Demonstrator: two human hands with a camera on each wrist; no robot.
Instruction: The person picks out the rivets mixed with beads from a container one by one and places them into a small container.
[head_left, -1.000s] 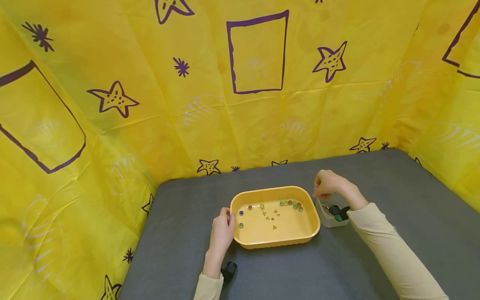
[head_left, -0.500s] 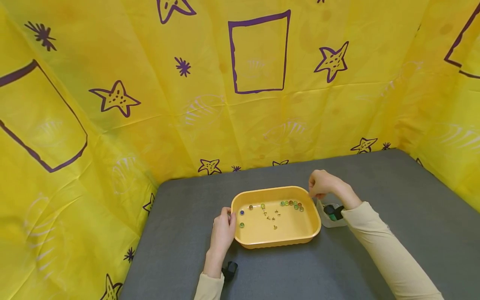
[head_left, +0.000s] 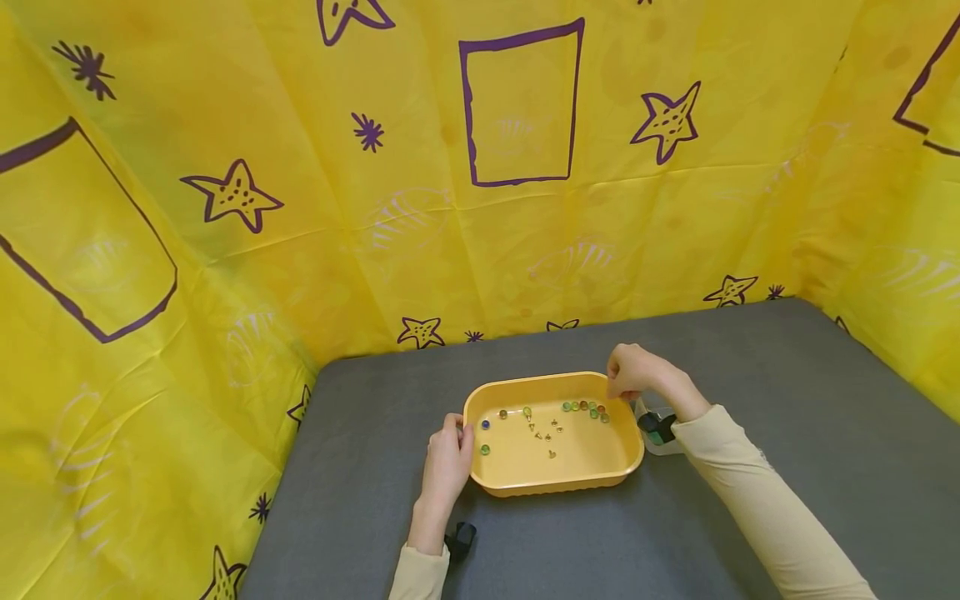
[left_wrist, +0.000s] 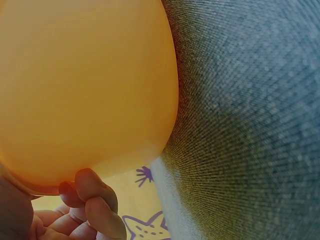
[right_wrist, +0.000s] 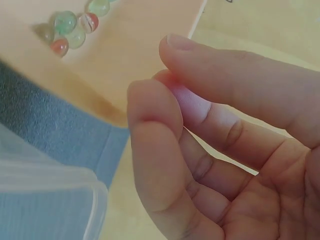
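On the grey table stands a yellow tray (head_left: 551,483) with glass marbles and small gold-coloured pins inside. My left hand (head_left: 446,458) grips its left rim, fingertips (left_wrist: 95,190) outside against the wall. Over the tray's far right corner hovers my right hand (head_left: 636,371), near a cluster of marbles (right_wrist: 66,22). Its fingers (right_wrist: 155,140) bend loosely with a gap at the tips, and nothing shows between them. The loose pins (head_left: 547,437) lie mid-tray; a few marbles (head_left: 485,425) are at the left.
Right of the tray sits a small clear plastic container (head_left: 663,446), partly hidden beneath my right wrist; its rim (right_wrist: 97,200) shows in the right wrist view. Yellow printed cloth (head_left: 517,250) hangs behind and at both sides of the table (head_left: 360,433).
My right hand has moved left from above the clear container to over the tray's far right corner. The left hand keeps its grip, and the tray's contents look unchanged.
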